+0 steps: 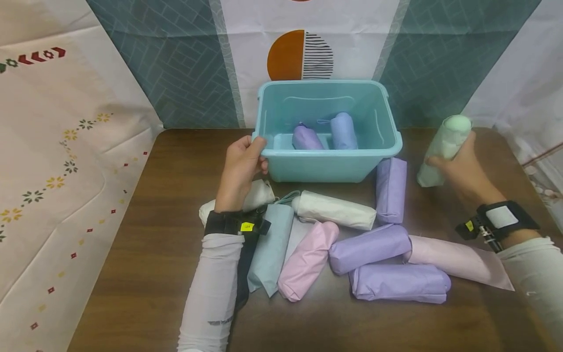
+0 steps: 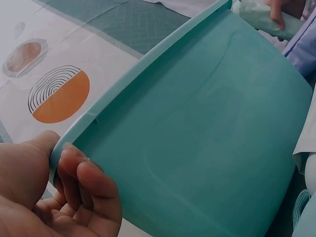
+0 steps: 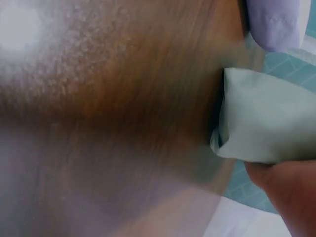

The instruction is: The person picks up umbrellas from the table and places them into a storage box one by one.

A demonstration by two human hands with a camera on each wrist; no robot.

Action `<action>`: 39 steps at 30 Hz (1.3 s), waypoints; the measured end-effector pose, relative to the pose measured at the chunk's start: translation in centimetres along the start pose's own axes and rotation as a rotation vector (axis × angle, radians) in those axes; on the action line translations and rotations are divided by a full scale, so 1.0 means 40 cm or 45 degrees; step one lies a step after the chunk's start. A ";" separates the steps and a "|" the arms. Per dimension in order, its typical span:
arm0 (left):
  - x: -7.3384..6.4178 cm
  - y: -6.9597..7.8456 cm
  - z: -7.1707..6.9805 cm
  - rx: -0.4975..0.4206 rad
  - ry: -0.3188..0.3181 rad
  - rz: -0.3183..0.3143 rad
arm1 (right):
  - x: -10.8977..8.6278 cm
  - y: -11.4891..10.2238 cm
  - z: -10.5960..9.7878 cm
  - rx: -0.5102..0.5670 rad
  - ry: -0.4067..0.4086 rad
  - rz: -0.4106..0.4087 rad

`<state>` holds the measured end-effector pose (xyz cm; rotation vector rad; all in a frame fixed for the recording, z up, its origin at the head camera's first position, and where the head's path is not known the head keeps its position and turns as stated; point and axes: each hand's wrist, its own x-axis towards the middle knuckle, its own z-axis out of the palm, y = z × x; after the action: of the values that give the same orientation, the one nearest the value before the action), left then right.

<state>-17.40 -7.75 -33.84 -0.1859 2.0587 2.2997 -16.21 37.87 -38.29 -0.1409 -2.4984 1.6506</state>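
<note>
My left hand [image 1: 239,172] grips the rim of a light teal plastic bin [image 1: 314,168] at its front left corner. The left wrist view shows the thumb over the rim [image 2: 106,101] and the fingers curled beneath it. Inside the bin lie a purple folded umbrella [image 1: 306,137] and a blue folded umbrella [image 1: 343,131]. To the right of the bin, my right hand [image 1: 467,168] holds a pale green folded umbrella [image 1: 445,142] in its sleeve, nearly upright and slightly tilted. Its flat sleeve end [image 3: 261,116] shows in the right wrist view.
In front of the bin lie several folded umbrellas: white [image 1: 336,209], light blue [image 1: 271,244], pink [image 1: 309,260], pale pink [image 1: 459,259] and purple [image 1: 400,283]. Another purple one [image 1: 391,190] sits by the bin's right side. Patterned cloth [image 1: 184,73] hangs behind the brown table [image 1: 145,259].
</note>
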 end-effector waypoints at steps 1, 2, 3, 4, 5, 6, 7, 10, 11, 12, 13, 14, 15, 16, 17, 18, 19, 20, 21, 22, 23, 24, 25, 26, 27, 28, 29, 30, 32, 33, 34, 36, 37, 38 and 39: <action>0.000 0.000 0.001 -0.002 -0.002 0.000 | 0.000 0.004 -0.002 -0.004 -0.002 -0.001; 0.000 0.000 0.002 -0.008 -0.003 -0.001 | -0.001 0.007 -0.004 0.015 -0.004 -0.004; 0.000 0.000 0.002 -0.010 -0.004 -0.002 | -0.001 0.010 -0.006 0.045 -0.009 -0.011; 0.000 0.000 0.003 -0.006 -0.002 -0.002 | 0.001 0.012 -0.006 0.081 -0.014 -0.026; 0.000 0.000 0.003 -0.005 0.000 -0.003 | 0.001 0.014 -0.008 0.085 -0.022 -0.042; 0.000 -0.001 0.003 -0.003 0.003 -0.003 | 0.002 0.016 -0.009 0.082 -0.032 -0.060; 0.001 -0.002 0.002 0.003 0.005 -0.003 | 0.002 0.018 -0.010 0.047 -0.033 -0.078; 0.003 -0.004 0.002 0.010 0.006 -0.004 | -0.001 0.027 -0.017 -0.138 -0.010 -0.085; 0.003 -0.005 0.001 0.012 0.004 -0.005 | -0.004 0.031 -0.020 -0.217 0.000 -0.074; 0.004 -0.005 0.002 0.011 0.002 -0.006 | -0.006 0.034 -0.022 -0.274 0.010 -0.061; 0.004 -0.006 0.002 0.009 0.000 -0.008 | -0.010 0.038 -0.025 -0.329 0.023 -0.039; 0.004 -0.006 0.003 0.008 -0.002 -0.009 | -0.012 0.042 -0.027 -0.361 0.035 -0.014; 0.004 -0.006 0.003 0.006 -0.004 -0.011 | -0.014 0.044 -0.028 -0.371 0.044 0.004; 0.004 -0.007 0.004 0.003 -0.007 -0.011 | -0.015 0.046 -0.029 -0.380 0.058 0.017; 0.004 -0.007 0.004 0.001 -0.005 -0.009 | -0.016 0.046 -0.030 -0.376 0.071 0.033; 0.004 -0.007 0.004 -0.002 -0.004 -0.007 | -0.015 0.045 -0.031 -0.373 0.086 0.047; 0.003 -0.007 0.004 -0.003 -0.002 -0.004 | -0.014 0.043 -0.031 -0.359 0.100 0.059; 0.003 -0.007 0.004 -0.003 0.001 -0.001 | -0.013 0.040 -0.031 -0.349 0.111 0.069; 0.003 -0.007 0.003 -0.007 0.002 0.002 | -0.011 0.037 -0.031 -0.339 0.118 0.079; 0.002 -0.006 0.003 -0.008 0.003 0.003 | -0.011 0.034 -0.032 -0.323 0.122 0.091; 0.002 -0.006 0.003 -0.006 0.002 0.005 | -0.011 0.029 -0.031 -0.305 0.122 0.103; 0.001 -0.006 0.003 -0.001 0.000 0.005 | -0.011 0.024 -0.030 -0.294 0.121 0.112; 0.001 -0.006 0.002 -0.001 -0.001 0.004 | -0.012 0.018 -0.029 -0.290 0.114 0.119; 0.001 -0.006 0.002 -0.002 -0.003 0.004 | -0.014 0.011 -0.028 -0.298 0.104 0.124; 0.000 -0.005 0.002 -0.005 -0.005 0.004 | -0.016 0.004 -0.025 -0.303 0.091 0.129; 0.001 -0.005 0.002 -0.006 -0.005 0.005 | -0.018 -0.005 -0.022 -0.309 0.079 0.134; 0.001 -0.005 0.003 -0.010 -0.005 0.007 | -0.020 -0.015 -0.018 -0.318 0.062 0.135; 0.001 -0.006 0.003 -0.015 -0.004 0.008 | -0.023 -0.025 -0.014 -0.325 0.041 0.143; 0.002 -0.006 0.003 -0.021 -0.004 0.012 | -0.030 -0.049 -0.005 -0.327 -0.002 0.155; 0.002 -0.006 0.003 -0.021 -0.005 0.015 | -0.033 -0.061 -0.001 -0.332 -0.017 0.158; 0.002 -0.007 0.003 -0.021 -0.005 0.016 | -0.035 -0.073 0.003 -0.332 -0.031 0.159; 0.002 -0.008 0.003 -0.022 -0.008 0.020 | -0.038 -0.096 0.012 -0.327 -0.063 0.157; 0.001 -0.007 0.003 -0.024 -0.010 0.022 | -0.037 -0.107 0.015 -0.333 -0.077 0.140; 0.001 -0.008 0.003 -0.028 -0.011 0.024 | -0.035 -0.116 0.019 -0.341 -0.089 0.124; 0.001 -0.007 0.004 -0.031 -0.011 0.026 | -0.033 -0.125 0.021 -0.345 -0.103 0.109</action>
<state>-17.42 -7.57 -34.11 -0.1563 2.0387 2.3337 -15.04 34.93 -34.11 -0.2168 -2.8043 1.3631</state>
